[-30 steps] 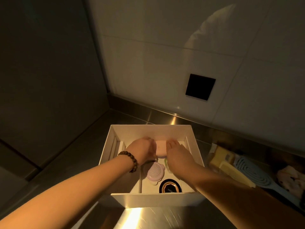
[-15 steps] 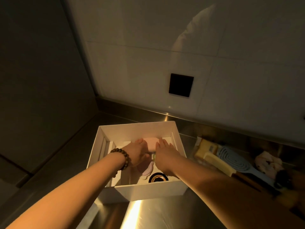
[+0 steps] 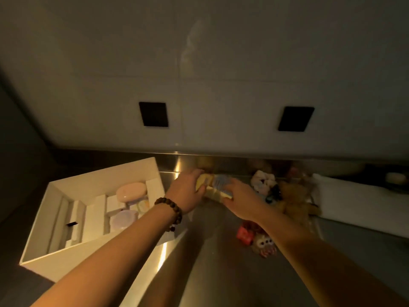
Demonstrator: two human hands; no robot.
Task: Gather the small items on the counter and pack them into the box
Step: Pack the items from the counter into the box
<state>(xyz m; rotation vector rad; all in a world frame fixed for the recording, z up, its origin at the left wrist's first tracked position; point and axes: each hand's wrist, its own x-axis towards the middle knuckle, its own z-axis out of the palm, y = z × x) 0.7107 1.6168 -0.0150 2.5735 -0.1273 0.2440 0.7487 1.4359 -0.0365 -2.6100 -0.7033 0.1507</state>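
Reaching past the box (image 3: pixel 66 220), both hands meet on the blurred yellow comb and blue brush (image 3: pixel 215 187) lying on the steel worktop (image 3: pixel 210 262); left hand (image 3: pixel 188 193) and right hand (image 3: pixel 241 200) touch them, whether either grip is clenched I cannot tell; next, seemingly, lift and carry leftward; plush toys (image 3: pixel 294 200) wait beside; glossy pink case (image 3: pixel 131 191) already boxed.

Two black wall plates (image 3: pixel 153 114) (image 3: pixel 296 118) on pale tiles (image 3: pixel 221 63)
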